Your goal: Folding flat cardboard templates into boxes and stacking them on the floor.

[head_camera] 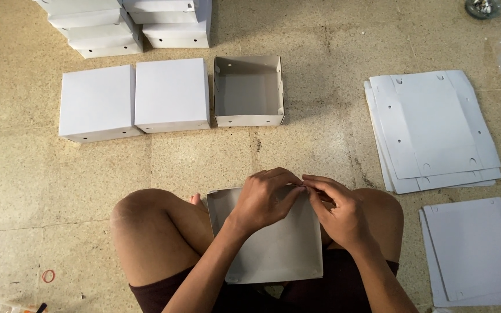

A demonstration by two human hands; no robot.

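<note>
Person sits cross-legged on the floor (42,174); head view looks straight down at the lap.

Key relation: the half-formed cardboard box (279,246) rests in the lap between the knees, open side up, grey inside showing. Its far wall lies directly under both hands, so the work point is at the far rim, roughly on the body's midline. The rim there runs left to right across the view. Both hands sit about equally close to it; neither has to reach.

Left hand (262,200): comes in from the lower left, wrist bent, fingers curled over the far rim, closed in a pinch on the cardboard edge. Forearm crosses over the box's left wall.

Right hand (337,211): comes in from the lower right, fingers bent and pinching the same rim just beside the left fingertips. The fingertips of the two hands meet or nearly touch; what exactly lies between them is too small to tell.

Surroundings: ahead on the floor, one finished open tray (249,93) stands upright, with two closed white boxes (134,98) touching side by side to its left, and more stacked boxes (129,26) beyond. To the right, well apart from the hands, lie two piles of flat punched blanks (436,130), the nearer pile beside the right knee. A red rubber band (48,276) lies at lower left.
</note>
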